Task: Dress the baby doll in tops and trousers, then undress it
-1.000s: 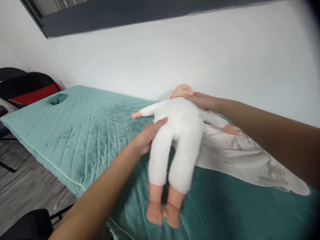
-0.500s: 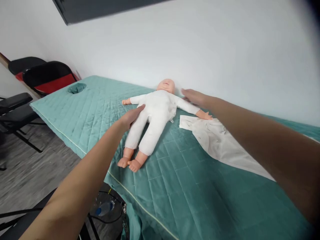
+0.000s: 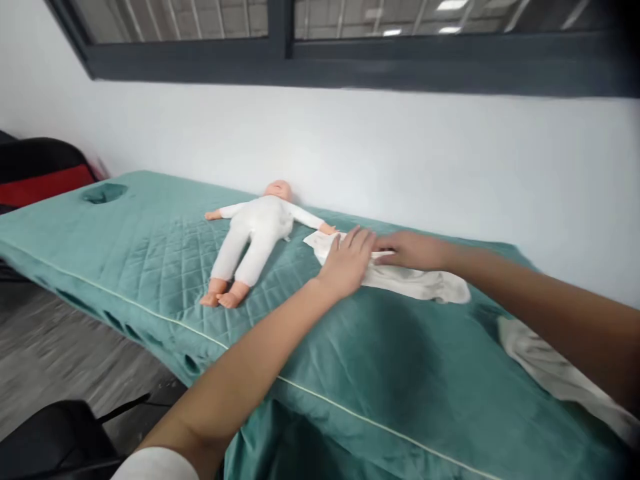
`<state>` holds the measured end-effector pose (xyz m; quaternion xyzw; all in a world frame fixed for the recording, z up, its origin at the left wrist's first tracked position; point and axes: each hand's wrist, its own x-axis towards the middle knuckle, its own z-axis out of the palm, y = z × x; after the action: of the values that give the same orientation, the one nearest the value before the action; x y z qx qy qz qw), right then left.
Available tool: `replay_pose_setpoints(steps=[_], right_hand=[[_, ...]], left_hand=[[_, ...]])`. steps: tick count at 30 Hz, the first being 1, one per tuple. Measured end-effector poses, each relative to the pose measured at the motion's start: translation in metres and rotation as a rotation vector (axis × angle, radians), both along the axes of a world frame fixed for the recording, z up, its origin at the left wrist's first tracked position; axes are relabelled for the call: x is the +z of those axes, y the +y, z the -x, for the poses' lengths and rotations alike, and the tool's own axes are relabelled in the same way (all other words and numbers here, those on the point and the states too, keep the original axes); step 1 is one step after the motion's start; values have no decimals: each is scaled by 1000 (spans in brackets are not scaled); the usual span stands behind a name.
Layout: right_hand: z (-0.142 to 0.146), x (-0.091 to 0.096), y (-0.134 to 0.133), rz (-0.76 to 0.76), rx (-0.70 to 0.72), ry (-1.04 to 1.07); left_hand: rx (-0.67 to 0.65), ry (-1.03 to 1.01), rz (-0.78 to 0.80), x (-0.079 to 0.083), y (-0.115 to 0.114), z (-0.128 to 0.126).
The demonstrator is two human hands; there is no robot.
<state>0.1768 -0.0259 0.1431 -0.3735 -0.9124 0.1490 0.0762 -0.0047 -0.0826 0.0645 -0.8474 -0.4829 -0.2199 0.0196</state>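
A baby doll (image 3: 263, 220) in a white bodysuit lies on its back on the green quilted bed cover (image 3: 165, 253), arms spread and bare feet toward me. Beside its outstretched arm is a crumpled white garment (image 3: 410, 283). My left hand (image 3: 347, 263) rests on this garment, palm down with the fingers stretched out. Close against it, my right hand (image 3: 410, 250) has thumb and fingers bent around a fold of the white fabric. Part of the garment is hidden under both hands.
Another white cloth (image 3: 550, 363) lies on the bed at the right, partly behind my right forearm. The bed has a face hole (image 3: 104, 193) at its far left end. A white wall and a dark-framed window (image 3: 280, 63) stand behind; chairs (image 3: 43, 173) are at the left.
Both hands have left the doll's sides and moved right onto the white garment. My right hand has taken hold of its fabric. The view has turned right; the doll still lies on its back.
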Motion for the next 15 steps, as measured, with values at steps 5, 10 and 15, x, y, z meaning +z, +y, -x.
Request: replay_pose_setpoints(steps=[5, 10, 15], right_hand=[[-36, 57, -83, 104, -100, -5], [-76, 41, -129, 118, -419, 202], [-30, -11, -167, 760, -279, 716]], left_hand=[[-18, -249, 131, 48, -18, -22], [-53, -1080, 183, 88, -76, -36], [-172, -1235, 109, 92, -133, -31]])
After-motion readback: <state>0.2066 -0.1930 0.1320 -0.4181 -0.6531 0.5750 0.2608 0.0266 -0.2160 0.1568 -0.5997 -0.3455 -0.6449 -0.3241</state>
